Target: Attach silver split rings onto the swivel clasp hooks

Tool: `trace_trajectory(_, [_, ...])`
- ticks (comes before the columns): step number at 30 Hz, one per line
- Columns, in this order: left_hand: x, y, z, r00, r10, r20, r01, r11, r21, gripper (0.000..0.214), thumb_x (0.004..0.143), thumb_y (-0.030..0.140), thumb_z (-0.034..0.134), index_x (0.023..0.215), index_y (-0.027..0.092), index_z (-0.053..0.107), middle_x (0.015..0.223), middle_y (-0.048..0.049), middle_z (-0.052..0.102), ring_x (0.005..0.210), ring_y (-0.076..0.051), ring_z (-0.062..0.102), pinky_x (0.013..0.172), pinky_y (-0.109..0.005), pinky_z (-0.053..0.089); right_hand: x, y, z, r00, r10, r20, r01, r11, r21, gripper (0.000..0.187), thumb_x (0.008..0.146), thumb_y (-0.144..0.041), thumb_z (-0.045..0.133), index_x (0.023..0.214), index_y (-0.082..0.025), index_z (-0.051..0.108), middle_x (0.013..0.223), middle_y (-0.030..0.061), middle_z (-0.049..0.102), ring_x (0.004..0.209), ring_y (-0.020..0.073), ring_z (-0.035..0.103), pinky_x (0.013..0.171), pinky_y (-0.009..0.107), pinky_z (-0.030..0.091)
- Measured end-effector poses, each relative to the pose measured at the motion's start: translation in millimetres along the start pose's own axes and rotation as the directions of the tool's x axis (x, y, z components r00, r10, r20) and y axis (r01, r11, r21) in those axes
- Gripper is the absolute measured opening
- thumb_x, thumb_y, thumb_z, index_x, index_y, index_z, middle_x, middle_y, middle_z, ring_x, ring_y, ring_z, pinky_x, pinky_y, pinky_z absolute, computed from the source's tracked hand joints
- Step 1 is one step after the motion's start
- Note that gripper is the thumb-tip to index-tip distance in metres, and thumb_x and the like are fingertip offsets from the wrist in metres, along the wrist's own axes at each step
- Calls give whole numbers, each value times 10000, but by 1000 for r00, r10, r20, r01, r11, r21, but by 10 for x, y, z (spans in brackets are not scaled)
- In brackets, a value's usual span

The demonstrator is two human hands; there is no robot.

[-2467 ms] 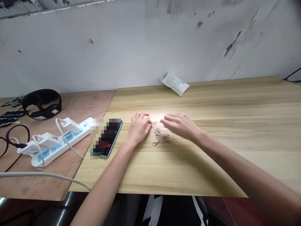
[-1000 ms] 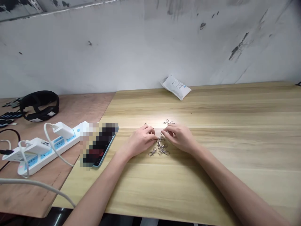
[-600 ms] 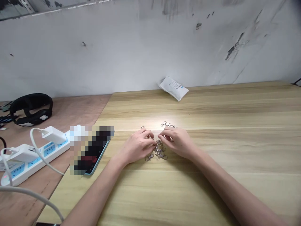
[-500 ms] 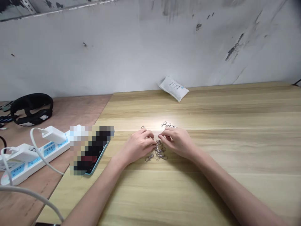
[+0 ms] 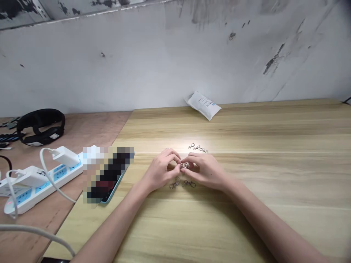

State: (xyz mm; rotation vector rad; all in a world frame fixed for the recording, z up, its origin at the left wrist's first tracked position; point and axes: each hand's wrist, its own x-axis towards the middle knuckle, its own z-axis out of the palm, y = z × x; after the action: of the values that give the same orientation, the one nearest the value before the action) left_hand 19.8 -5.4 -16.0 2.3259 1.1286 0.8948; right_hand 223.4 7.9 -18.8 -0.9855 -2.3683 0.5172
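Observation:
My left hand [image 5: 163, 168] is closed in a pinch, its thumb and index tips on a small silvery metal swivel clasp [image 5: 181, 166]. From the other side my right hand [image 5: 205, 168] pinches at the same clasp, fingertips almost touching the left ones. Under and between the hands lie more metal clasps [image 5: 189, 183], with another clasp [image 5: 174, 183] below the left hand; the fingers partly hide this pile. Beyond the right hand, several clasps form a short row [image 5: 196, 147] on the wooden tabletop [image 5: 246, 138].
A white labelled packet [image 5: 204, 105] lies by the wall. To the left are a phone [image 5: 112, 179], partly blurred out, a white power strip [image 5: 59, 175] with chargers and cables, and a black headband-like device [image 5: 41, 126] on a brown, lower-looking surface.
My hands have come together at the fingertips over the pile, where they were a little apart before. The far row of clasps is more uncovered. The view has shifted slightly.

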Motion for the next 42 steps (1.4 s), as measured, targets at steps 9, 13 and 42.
trace_trajectory(9, [46, 63, -35, 961, -271, 59, 267, 851, -452, 154, 879, 297, 597, 814, 166, 647, 1046, -70, 599, 975, -176, 597, 772, -280, 507, 17, -57, -22, 998, 17, -67, 0, 970, 244, 150, 930, -264, 542, 903, -198, 674, 705, -1, 598, 602, 107, 460, 587, 240, 324])
trace_trajectory(13, [58, 11, -22, 948, -313, 60, 293, 786, -545, 179, 868, 330, 616, 808, 165, 652, 1023, -62, 616, 919, -159, 601, 739, -261, 496, 18, -59, -1, 994, 41, -105, -12, 964, 265, 195, 964, -287, 481, 882, -187, 628, 704, 3, 567, 609, 116, 444, 591, 253, 327])
trace_trajectory(42, [17, 86, -53, 891, 444, -91, -353, 805, 477, 109, 851, 107, 613, 906, 197, 641, 943, -36, 683, 861, -168, 579, 737, -295, 521, 34, -133, -98, 883, 247, 400, -467, 369, 804, 294, 911, -366, 461, 676, -200, 398, 611, -54, 360, 511, 82, 254, 472, 238, 216])
